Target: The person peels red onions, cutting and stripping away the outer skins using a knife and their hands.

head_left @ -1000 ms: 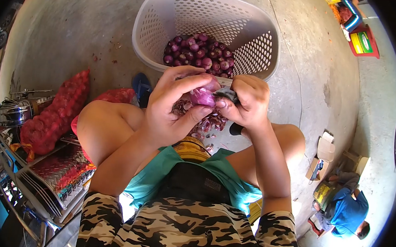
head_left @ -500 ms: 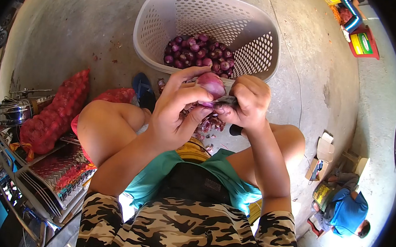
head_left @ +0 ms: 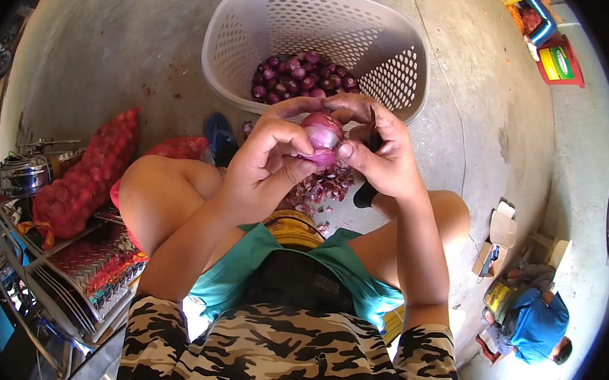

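Note:
A purple-red onion (head_left: 322, 131) with smooth, shiny skin is in front of me, above the floor. My left hand (head_left: 269, 145) is closed around its left side with fingers and thumb. My right hand (head_left: 386, 153) is at its right side, the thumb tip touching the onion's lower part. A small dark knife (head_left: 375, 129) is tucked among the right-hand fingers; its handle is mostly hidden. Beneath the hands lies a pile of dry onion skins (head_left: 326, 186). Just beyond stands a light plastic basket (head_left: 215, 49) holding many red onions (head_left: 305, 73).
A full red mesh sack (head_left: 83, 174) leans at the left beside metal vehicle parts (head_left: 94, 267), with another red sack (head_left: 180, 147) near my knee. A blue slipper (head_left: 220, 136) lies by it. At right are an open cardboard box (head_left: 503, 232) and a person in blue (head_left: 539, 323).
My right hand has turned and opened out around the onion, its thumb now against it. The knife has swung from the onion's lower side to upright among the right fingers.

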Available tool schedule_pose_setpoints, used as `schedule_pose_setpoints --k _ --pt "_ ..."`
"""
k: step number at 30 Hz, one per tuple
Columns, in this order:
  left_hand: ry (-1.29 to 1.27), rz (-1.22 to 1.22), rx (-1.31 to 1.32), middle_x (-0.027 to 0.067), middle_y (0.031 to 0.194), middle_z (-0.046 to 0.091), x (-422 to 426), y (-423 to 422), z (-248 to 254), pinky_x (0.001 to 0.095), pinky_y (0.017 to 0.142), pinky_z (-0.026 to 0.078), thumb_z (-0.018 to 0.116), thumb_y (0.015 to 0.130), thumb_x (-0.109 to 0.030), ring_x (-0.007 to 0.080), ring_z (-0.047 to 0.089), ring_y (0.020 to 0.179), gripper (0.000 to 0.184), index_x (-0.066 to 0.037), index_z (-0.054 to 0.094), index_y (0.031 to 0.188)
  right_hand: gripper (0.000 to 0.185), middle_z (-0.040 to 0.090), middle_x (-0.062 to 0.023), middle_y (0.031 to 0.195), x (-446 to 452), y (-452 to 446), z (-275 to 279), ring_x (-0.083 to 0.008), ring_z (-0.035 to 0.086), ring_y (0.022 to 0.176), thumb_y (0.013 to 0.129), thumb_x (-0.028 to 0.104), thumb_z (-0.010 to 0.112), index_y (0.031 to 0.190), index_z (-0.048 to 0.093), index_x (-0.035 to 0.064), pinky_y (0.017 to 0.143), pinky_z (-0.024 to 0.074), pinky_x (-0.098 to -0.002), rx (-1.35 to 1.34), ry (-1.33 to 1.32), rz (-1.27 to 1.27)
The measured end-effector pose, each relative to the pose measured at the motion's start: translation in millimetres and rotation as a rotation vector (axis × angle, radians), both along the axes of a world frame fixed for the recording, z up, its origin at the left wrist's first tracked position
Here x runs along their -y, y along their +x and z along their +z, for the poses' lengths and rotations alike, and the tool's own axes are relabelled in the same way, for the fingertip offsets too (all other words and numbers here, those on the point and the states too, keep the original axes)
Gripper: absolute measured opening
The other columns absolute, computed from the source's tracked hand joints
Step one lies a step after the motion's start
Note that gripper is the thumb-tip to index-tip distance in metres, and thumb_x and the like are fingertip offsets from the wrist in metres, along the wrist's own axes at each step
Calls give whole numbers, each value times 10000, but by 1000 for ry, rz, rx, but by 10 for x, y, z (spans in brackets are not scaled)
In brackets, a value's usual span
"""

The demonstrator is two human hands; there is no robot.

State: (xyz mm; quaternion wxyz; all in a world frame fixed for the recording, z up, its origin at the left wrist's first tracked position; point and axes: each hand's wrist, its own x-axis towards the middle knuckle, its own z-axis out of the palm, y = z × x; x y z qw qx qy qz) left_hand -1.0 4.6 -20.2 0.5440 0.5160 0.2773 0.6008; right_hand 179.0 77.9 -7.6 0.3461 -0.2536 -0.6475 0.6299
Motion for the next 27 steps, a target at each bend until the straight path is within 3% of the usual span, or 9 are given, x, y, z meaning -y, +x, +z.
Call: schedule_pose_setpoints --k 2,6,9,12,15,18,23,25,27 --pt "-23 -2 10 181 1356 322 7 -5 0 330 950 437 573 876 22 192 479 1161 180 -38 492 1025 408 532 -54 1040 19 -28 43 -69 475 823 812 112 693 1162 511 6 595 397 -172 -27 -26 2" --pt "40 132 -282 188 1291 406 37 28 46 358 921 447 637 824 2 260 513 1131 144 -40 561 938 341 509 -57 1014 5 -52 -54 -95 480 884 837 111 668 1115 500 8 715 432 -218 -7 38 4" --pt "113 237 -534 176 1170 508 28 19 52 385 889 443 690 757 -21 339 528 1088 133 -50 609 858 303 501 -39 975 53 -61 53 -101 480 877 860 139 647 1082 484 11 778 427 -253 6 -187 17" --pt "206 291 -648 171 1180 503 -18 -20 64 378 875 456 690 761 -19 317 536 1085 136 -47 605 864 292 507 -40 980 88 -144 -50 -92 480 880 880 154 623 1091 482 11 759 437 -256 19 58 -110" --pt "277 259 -690 170 1171 507 -57 -68 117 377 857 467 677 759 11 305 537 1086 143 -41 602 869 260 522 -32 951 122 -191 -89 -73 481 876 900 157 590 1090 487 12 737 438 -241 -55 -25 -138" --pt "211 152 -597 168 1198 483 -18 -43 58 357 816 489 660 751 47 276 573 1032 165 -35 600 881 252 535 -26 920 114 -173 -35 -66 490 865 911 160 571 1097 490 11 720 437 -230 -93 -270 -154" --pt "218 179 -657 163 1261 418 -36 -82 113 321 776 509 648 743 84 225 617 940 164 -11 581 859 262 543 -43 941 105 -152 -69 -92 512 858 915 162 558 1105 460 9 749 443 -252 -87 -246 -170" --pt "33 175 -271 147 1236 441 -3 9 68 284 832 504 638 787 69 190 589 1006 193 -1 543 939 284 543 -65 961 120 -185 -93 -118 528 866 903 144 573 1108 429 10 776 450 -280 -57 -124 -218" --pt "-98 249 -120 136 1207 462 -21 72 -46 272 857 495 636 802 56 173 571 1025 256 1 507 1016 322 544 -88 975 150 -246 -186 -148 537 889 881 125 599 1104 397 13 801 450 -307 -51 71 -254"
